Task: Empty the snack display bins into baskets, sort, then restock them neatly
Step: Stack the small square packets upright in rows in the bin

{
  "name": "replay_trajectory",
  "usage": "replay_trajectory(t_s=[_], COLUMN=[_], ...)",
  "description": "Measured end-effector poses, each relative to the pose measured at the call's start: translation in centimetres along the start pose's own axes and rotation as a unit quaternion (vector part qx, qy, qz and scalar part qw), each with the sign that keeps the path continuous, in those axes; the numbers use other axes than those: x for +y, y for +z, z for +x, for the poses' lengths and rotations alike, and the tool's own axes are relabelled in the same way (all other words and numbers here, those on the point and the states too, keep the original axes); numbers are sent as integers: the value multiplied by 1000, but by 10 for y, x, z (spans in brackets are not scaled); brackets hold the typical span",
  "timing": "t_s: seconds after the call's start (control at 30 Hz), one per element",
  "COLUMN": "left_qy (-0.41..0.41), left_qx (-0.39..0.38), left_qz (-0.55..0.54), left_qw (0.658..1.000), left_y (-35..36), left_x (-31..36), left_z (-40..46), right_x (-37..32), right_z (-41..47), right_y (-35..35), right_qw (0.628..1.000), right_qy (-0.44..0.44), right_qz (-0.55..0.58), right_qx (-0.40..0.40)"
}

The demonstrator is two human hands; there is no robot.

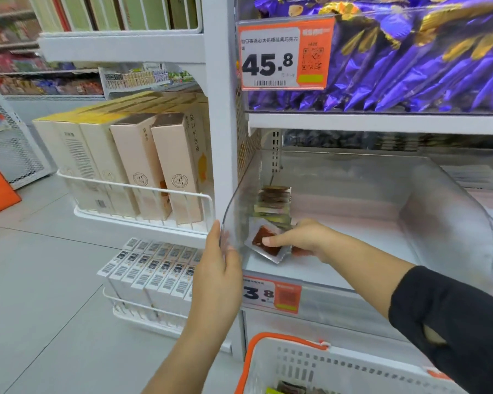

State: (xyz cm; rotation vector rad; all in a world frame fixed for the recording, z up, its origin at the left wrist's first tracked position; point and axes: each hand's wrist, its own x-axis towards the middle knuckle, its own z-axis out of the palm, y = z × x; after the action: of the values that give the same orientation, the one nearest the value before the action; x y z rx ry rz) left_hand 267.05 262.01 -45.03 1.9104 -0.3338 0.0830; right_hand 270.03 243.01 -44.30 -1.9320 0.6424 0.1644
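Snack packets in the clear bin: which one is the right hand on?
The front packet, silver-edged with a red-brown centre, tilted forward of the row. The right hand pinches it; the others stand untouched behind.

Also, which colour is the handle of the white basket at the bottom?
Orange. The basket handle shows best in the head view, low in the frame, arching up over the white rim.
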Motion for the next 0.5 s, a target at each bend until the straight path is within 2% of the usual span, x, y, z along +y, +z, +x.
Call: replay_trajectory(t_s=[0.1, 0.23, 0.37, 0.5], left_qy=[-2, 1, -1, -5], left_qx=[7, 10, 13, 15], left_qz=[-7, -12, -15, -14], left_qw=[1000, 1000, 1000, 1000], left_y=[1, 0, 1, 1], left_x=[0, -1, 0, 1], left_z=[-1, 0, 0, -2], right_x=[2, 3, 3, 3], right_z=[3, 1, 3, 2], right_y=[3, 4, 3, 4], right_qw=[998, 994, 996, 993], right_qy=[-24, -16, -58, -104], right_qz=[-51, -76, -71, -8], right_qx=[7, -71, -22, -54])
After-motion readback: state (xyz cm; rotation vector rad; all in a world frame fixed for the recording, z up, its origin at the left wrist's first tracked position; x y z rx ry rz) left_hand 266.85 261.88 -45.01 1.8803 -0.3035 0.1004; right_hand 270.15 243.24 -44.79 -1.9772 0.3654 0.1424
